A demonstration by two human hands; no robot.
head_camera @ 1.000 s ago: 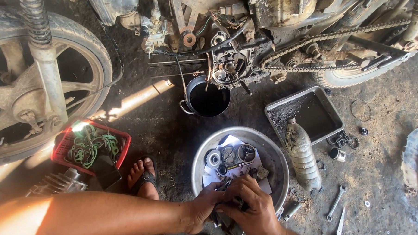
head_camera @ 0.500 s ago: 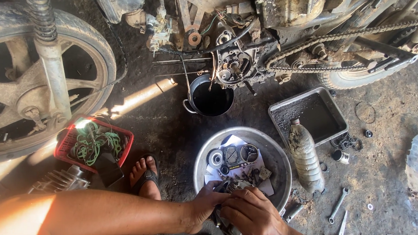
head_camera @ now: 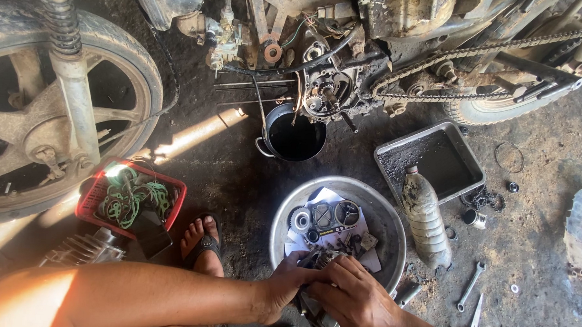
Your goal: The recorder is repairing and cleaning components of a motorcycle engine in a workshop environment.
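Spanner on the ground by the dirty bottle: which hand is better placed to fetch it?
Probably the right hand: the spanner lies on its side, past the metal basin. The left hand would have to cross over.

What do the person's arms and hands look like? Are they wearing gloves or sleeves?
No gloves and no sleeves show. The left hand and right hand are bare, with grimy, greasy-looking fingers. Both forearms are uncovered, and no watch or ring can be seen.

Bare forearms, greasy hands (head_camera: 328, 290), one dark flip-flop (head_camera: 205, 244).
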